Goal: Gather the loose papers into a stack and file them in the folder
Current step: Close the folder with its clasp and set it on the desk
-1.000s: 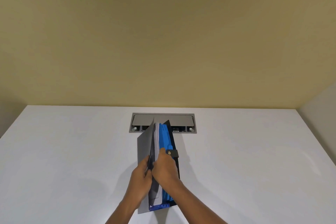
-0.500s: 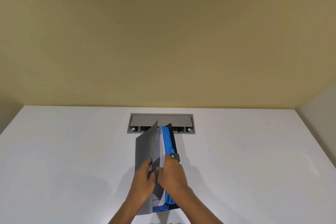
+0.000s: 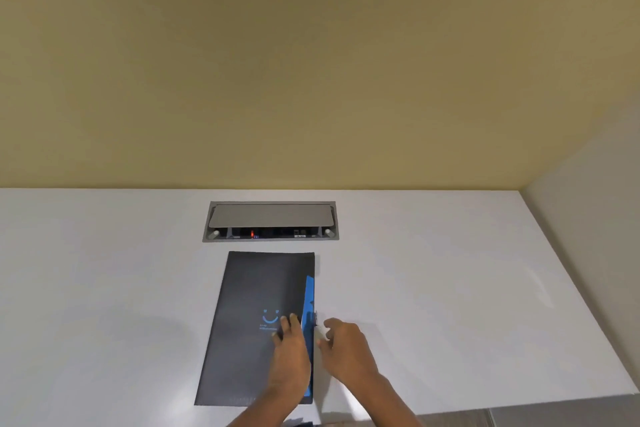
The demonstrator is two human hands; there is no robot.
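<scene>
Head view. Folder [image 3: 256,326]: dark cover with a blue smiley, laid flat and closed on the white table [image 3: 104,288], lower centre of frame, below the cable hatch [image 3: 270,220]. A blue strip [image 3: 309,302] shows along its right edge. Papers: none seen loose; judged already filed inside.

Left hand [image 3: 289,354]: laid flat on the cover near the right edge, fingers loosely spread, nothing gripped; judged to be pinning the cover down.

Right hand [image 3: 346,347]: just beside the right edge, fingers curled at a small clasp [image 3: 316,317], judged to be fastening it; whether it is pinched cannot be told.
</scene>
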